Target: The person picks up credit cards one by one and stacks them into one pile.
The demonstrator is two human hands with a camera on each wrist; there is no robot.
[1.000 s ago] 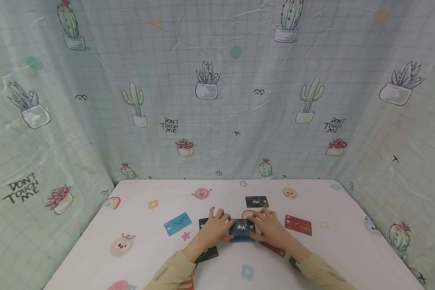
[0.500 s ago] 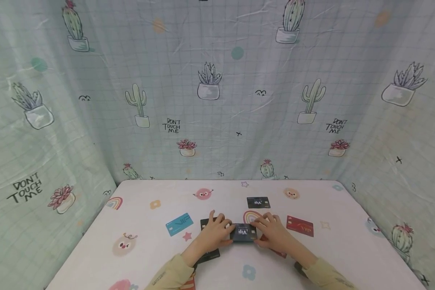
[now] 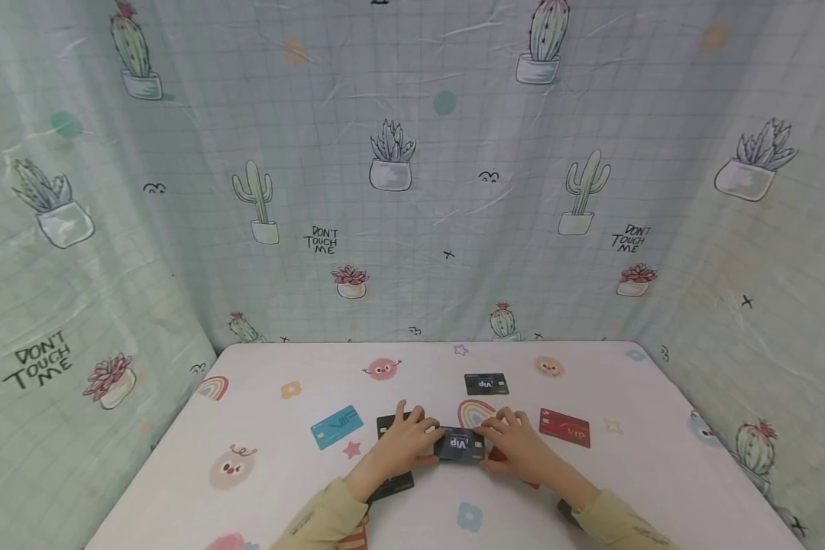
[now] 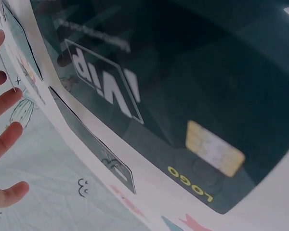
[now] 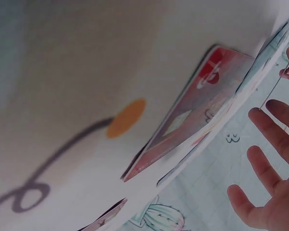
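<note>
Both hands pinch a dark Vip card by its opposite short ends, at the middle of the table. My left hand holds its left end; my right hand holds its right end. In the right wrist view the held card shows only as a thin edge near the fingers. Under the left hand and wrist lie dark cards, one a black card partly covered. A red card lies under the right hand, mostly hidden. Whether anything lies beneath the held card cannot be seen.
A blue card lies left of the hands, a red VIP card to the right. Another black card lies farther back. A dark card pokes out by the right sleeve, an orange striped piece by the left.
Both hands have brought the held card slightly down and nearer. A blue edge that showed below it a second ago is now out of sight. The loose cards have stayed put.
</note>
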